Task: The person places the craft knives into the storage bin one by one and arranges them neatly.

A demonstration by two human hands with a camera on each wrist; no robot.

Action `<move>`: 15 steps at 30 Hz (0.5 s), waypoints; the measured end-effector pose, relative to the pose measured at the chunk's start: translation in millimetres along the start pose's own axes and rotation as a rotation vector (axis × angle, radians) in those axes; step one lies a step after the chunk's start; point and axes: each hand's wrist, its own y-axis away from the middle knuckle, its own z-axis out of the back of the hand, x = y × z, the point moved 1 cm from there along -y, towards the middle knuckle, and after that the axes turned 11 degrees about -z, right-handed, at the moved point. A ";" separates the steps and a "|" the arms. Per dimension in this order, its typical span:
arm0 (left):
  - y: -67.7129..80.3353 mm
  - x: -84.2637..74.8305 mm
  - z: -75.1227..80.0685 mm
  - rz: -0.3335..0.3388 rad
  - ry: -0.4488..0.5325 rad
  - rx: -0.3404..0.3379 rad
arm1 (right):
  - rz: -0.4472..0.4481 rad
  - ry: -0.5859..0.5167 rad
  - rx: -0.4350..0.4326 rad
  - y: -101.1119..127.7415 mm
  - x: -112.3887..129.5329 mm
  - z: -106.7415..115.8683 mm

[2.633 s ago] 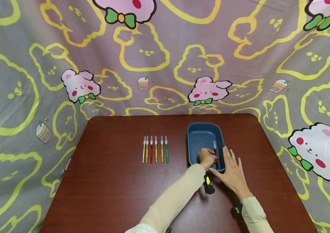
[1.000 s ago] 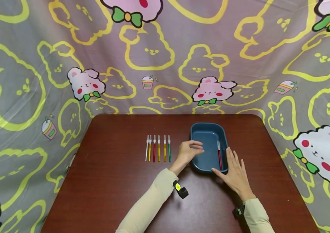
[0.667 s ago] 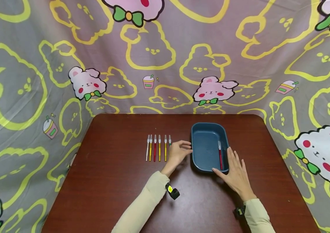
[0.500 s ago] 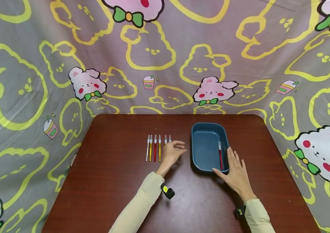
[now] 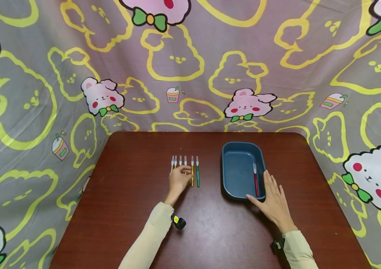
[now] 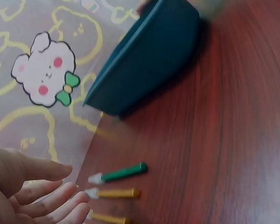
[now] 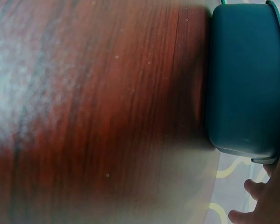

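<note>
We count six pens (image 5: pixel 185 169) in a row at the frame's middle and one red pen (image 5: pixel 255 181) inside the single blue tray (image 5: pixel 225 172). Two hands show.

Overall: bright, even, soft; no hard glare in head view.
Source: seems overhead, slightly front; diffuse.
Shadows: soft, short; dark patch under right hand (image 5: pixel 272 200) at 5 o'clock, faint one beside blue tray (image 5: pixel 225 175) on table (image 5: pixel 136 194).
Sheen: dull reflection on tabletop, lower centre of head view; pale washed-out haze at 9 o'clock in right wrist view.
Distortion: wide-angle bend in head view, backdrop cloth (image 5: pixel 25 93) stretched at 3 and 9 o'clock edges.
Blur: left wrist view soft, tray (image 6: pixel 149 56) smeared at 12–1 o'clock; left hand (image 6: pixel 23 191) out of focus at 7 o'clock.
Focus: right wrist view soft throughout, wood grain mushy; tray wall (image 7: pixel 245 79) fairly clear at 3 o'clock.
</note>
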 end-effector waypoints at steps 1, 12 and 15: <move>0.2 2.9 1.8 -0.002 -0.024 -0.009 | 0.000 0.000 0.000 0.2 -0.2 0.0; -5.6 31.4 22.2 0.067 -0.124 -0.105 | -0.002 -0.005 0.005 1.4 -0.3 0.2; -7.4 39.0 26.3 0.087 -0.150 -0.132 | -0.002 -0.005 0.009 1.4 -1.1 -0.2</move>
